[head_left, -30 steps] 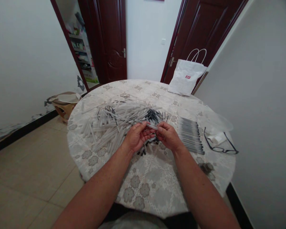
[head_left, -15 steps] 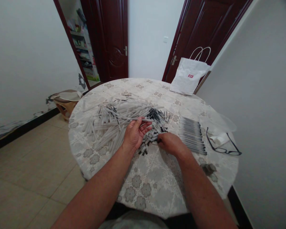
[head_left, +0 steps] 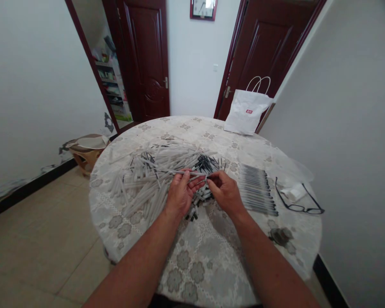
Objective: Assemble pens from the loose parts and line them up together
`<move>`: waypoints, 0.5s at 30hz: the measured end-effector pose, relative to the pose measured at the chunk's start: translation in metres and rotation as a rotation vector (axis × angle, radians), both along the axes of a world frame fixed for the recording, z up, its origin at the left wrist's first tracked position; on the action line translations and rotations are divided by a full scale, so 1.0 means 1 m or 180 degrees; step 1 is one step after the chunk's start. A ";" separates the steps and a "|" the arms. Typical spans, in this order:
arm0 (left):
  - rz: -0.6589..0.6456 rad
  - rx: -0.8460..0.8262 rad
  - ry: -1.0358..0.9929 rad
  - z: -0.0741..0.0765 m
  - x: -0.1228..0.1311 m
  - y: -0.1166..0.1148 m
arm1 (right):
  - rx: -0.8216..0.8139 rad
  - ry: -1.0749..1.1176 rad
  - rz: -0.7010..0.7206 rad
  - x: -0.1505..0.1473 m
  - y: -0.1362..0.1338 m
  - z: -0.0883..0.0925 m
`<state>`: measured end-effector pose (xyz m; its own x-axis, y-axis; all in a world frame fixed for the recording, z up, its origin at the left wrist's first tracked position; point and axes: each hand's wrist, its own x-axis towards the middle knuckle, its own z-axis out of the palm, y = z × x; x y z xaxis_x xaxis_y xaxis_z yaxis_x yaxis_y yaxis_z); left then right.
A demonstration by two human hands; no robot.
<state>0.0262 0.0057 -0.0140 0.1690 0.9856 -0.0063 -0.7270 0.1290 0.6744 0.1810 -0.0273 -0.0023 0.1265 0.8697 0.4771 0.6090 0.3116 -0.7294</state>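
Observation:
My left hand (head_left: 181, 193) is closed on a slim whitish pen barrel (head_left: 194, 173), held level between thumb and fingers. At the barrel's right end, my right hand (head_left: 225, 192) pinches a small dark pen part (head_left: 208, 178), mostly hidden by the fingertips. Whether the part touches the barrel I cannot tell. Beyond and left of the hands lies a loose heap of whitish pen barrels (head_left: 154, 194). Short black pieces (head_left: 205, 163) are bunched behind the hands, and small pale parts with black ends (head_left: 192, 214) lie under them. Rows of dark-tipped pens (head_left: 258, 190) lie right of my right hand.
The round table has a flowered cloth (head_left: 189, 261). Eyeglasses (head_left: 297, 208) and a crumpled white packet (head_left: 293, 192) lie at the right, with a small dark object (head_left: 280, 235) nearer. A white paper bag (head_left: 247, 112) stands at the back right. A wooden stool (head_left: 86, 156) is at the left.
My right hand has risen from the small parts on the table to the barrel's right end, now pinching a dark piece. The left hand keeps its hold. The view has tilted up slightly.

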 end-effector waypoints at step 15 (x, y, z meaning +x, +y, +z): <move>-0.0042 0.0093 0.0060 0.001 0.001 -0.002 | 0.0188 0.0104 -0.0057 -0.001 0.004 -0.009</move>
